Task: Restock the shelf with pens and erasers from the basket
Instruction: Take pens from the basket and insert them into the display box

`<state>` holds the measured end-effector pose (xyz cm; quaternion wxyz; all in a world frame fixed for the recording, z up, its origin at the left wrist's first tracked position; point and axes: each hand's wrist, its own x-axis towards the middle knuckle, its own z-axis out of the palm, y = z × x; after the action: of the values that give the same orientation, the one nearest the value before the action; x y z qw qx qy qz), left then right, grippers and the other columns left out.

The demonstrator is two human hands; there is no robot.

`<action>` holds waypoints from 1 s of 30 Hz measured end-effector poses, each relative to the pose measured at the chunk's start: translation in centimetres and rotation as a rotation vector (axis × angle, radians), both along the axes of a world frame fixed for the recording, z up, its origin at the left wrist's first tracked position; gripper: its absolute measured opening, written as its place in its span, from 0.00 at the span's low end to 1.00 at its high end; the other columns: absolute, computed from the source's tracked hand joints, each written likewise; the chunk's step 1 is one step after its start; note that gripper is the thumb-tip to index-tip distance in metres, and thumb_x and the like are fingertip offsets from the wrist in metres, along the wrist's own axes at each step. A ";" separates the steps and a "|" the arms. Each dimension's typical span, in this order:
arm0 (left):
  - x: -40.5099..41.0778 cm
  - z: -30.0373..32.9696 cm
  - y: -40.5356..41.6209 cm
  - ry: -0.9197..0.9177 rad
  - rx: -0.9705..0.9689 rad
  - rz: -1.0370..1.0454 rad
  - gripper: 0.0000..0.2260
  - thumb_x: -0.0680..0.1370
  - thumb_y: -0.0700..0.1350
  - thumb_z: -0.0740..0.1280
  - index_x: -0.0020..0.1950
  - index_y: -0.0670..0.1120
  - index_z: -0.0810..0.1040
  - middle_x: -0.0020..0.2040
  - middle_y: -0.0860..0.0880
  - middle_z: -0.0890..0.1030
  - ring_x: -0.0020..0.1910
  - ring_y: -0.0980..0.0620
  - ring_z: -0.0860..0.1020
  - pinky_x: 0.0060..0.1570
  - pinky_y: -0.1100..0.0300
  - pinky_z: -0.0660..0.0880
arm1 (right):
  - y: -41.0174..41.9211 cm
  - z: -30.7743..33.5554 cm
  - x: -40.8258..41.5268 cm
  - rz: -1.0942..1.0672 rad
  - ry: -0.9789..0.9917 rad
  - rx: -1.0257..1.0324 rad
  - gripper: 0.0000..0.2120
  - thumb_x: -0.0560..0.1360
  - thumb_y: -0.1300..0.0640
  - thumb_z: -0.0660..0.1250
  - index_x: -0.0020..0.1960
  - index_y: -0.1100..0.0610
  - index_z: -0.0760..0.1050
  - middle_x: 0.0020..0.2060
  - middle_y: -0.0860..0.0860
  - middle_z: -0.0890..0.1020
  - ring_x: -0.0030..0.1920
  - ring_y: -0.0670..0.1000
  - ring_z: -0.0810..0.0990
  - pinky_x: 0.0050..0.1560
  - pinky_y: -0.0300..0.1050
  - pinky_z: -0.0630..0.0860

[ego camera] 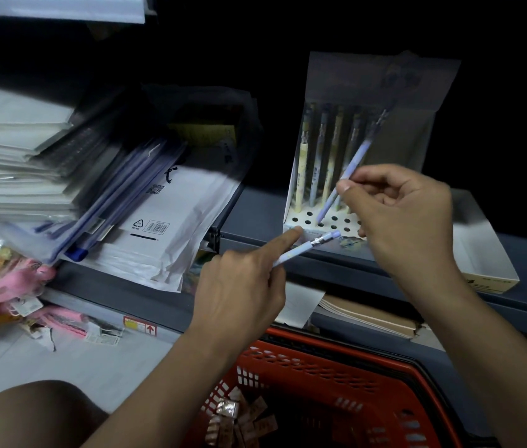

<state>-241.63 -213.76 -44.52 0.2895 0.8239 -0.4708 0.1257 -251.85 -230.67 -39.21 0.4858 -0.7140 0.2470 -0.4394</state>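
A white cardboard pen display box (327, 221) with a holed base stands on the dark shelf (255, 218), and several pens stand upright in its back row. My right hand (398, 215) pinches a lilac pen (352, 166), tilted, with its lower tip in a hole of the base. My left hand (242, 286) grips a second lilac pen (307, 248) lying nearly level, its index finger touching the box's front left corner. The red basket (317, 367) sits below, with several small wrapped erasers (239, 421) in it.
Stacks of plastic folders and paper packs (146, 205) lean on the shelf to the left. Pink items in bags (0, 279) lie at far left. A low white box (485, 253) sits on the shelf to the right. Brown notebooks (369, 315) lie on the lower shelf.
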 end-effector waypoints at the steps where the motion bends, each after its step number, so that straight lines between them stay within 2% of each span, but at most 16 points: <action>1: 0.0 0.0 0.0 -0.001 0.005 0.001 0.27 0.77 0.48 0.56 0.74 0.65 0.73 0.24 0.52 0.72 0.21 0.51 0.68 0.24 0.55 0.72 | 0.0 -0.1 0.1 -0.016 -0.005 -0.007 0.03 0.76 0.58 0.77 0.48 0.50 0.86 0.34 0.44 0.85 0.33 0.43 0.82 0.35 0.40 0.79; 6: -0.1 0.1 0.1 -0.008 0.031 0.009 0.28 0.77 0.48 0.56 0.76 0.65 0.71 0.24 0.53 0.71 0.21 0.51 0.68 0.24 0.55 0.73 | 0.3 -0.4 0.6 -0.043 -0.016 -0.063 0.06 0.76 0.58 0.77 0.48 0.48 0.86 0.33 0.43 0.84 0.30 0.47 0.78 0.31 0.49 0.79; 8: -0.1 0.1 0.0 -0.008 0.040 0.012 0.28 0.77 0.49 0.54 0.76 0.65 0.70 0.24 0.53 0.70 0.21 0.51 0.68 0.25 0.55 0.73 | 0.3 -0.5 0.9 -0.046 -0.009 -0.096 0.06 0.77 0.58 0.76 0.48 0.47 0.85 0.32 0.41 0.84 0.30 0.45 0.78 0.31 0.50 0.81; 10: 0.0 0.1 -0.1 -0.012 0.046 0.012 0.28 0.77 0.49 0.54 0.76 0.65 0.71 0.24 0.53 0.70 0.21 0.50 0.68 0.25 0.54 0.73 | 0.3 -0.7 1.1 -0.054 -0.006 -0.120 0.05 0.77 0.58 0.76 0.49 0.48 0.86 0.32 0.39 0.84 0.31 0.41 0.79 0.34 0.46 0.82; 15: 0.1 0.1 -0.1 -0.012 0.054 0.015 0.28 0.76 0.48 0.55 0.76 0.64 0.72 0.24 0.53 0.70 0.21 0.50 0.67 0.24 0.54 0.73 | 0.0 -1.3 1.7 -0.082 -0.004 -0.176 0.05 0.76 0.56 0.77 0.52 0.53 0.87 0.31 0.42 0.82 0.28 0.41 0.77 0.34 0.38 0.75; 18: 0.2 0.0 -0.1 -0.011 0.059 0.006 0.28 0.77 0.49 0.55 0.76 0.64 0.71 0.24 0.53 0.70 0.21 0.51 0.67 0.24 0.55 0.72 | -0.1 -1.3 1.9 -0.086 0.040 -0.215 0.07 0.76 0.57 0.77 0.53 0.55 0.88 0.30 0.36 0.80 0.28 0.37 0.78 0.36 0.34 0.75; 21: 0.3 0.0 -0.1 -0.012 0.061 0.005 0.28 0.77 0.49 0.55 0.76 0.64 0.71 0.24 0.53 0.70 0.20 0.51 0.67 0.24 0.55 0.72 | -0.2 -1.5 2.2 -0.082 0.102 -0.265 0.06 0.76 0.56 0.77 0.53 0.54 0.88 0.26 0.29 0.75 0.29 0.35 0.77 0.36 0.27 0.71; 24: 0.2 -0.1 -0.1 -0.008 0.054 0.000 0.28 0.77 0.48 0.55 0.76 0.64 0.72 0.24 0.53 0.69 0.21 0.50 0.67 0.24 0.54 0.72 | -0.3 -1.5 2.4 -0.085 0.144 -0.293 0.06 0.76 0.54 0.77 0.52 0.53 0.88 0.23 0.27 0.73 0.28 0.35 0.76 0.35 0.25 0.68; 27: 0.2 -0.1 0.0 -0.004 0.055 0.002 0.28 0.77 0.48 0.55 0.77 0.64 0.71 0.24 0.54 0.68 0.21 0.51 0.67 0.24 0.54 0.72 | -0.5 -1.5 2.4 -0.091 0.185 -0.304 0.06 0.75 0.52 0.77 0.50 0.52 0.89 0.23 0.31 0.73 0.28 0.35 0.76 0.35 0.24 0.66; 30: 0.3 -0.2 -0.1 -0.007 0.060 0.007 0.28 0.77 0.49 0.55 0.77 0.65 0.70 0.24 0.54 0.66 0.21 0.52 0.64 0.24 0.54 0.72 | -0.5 -1.3 2.4 -0.097 0.234 -0.318 0.05 0.75 0.51 0.77 0.49 0.52 0.89 0.31 0.35 0.81 0.31 0.36 0.79 0.36 0.27 0.70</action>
<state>-241.37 -213.82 -44.75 0.2626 0.8332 -0.4727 0.1156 -249.49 -231.15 -40.51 0.3132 -0.8151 0.2634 -0.4101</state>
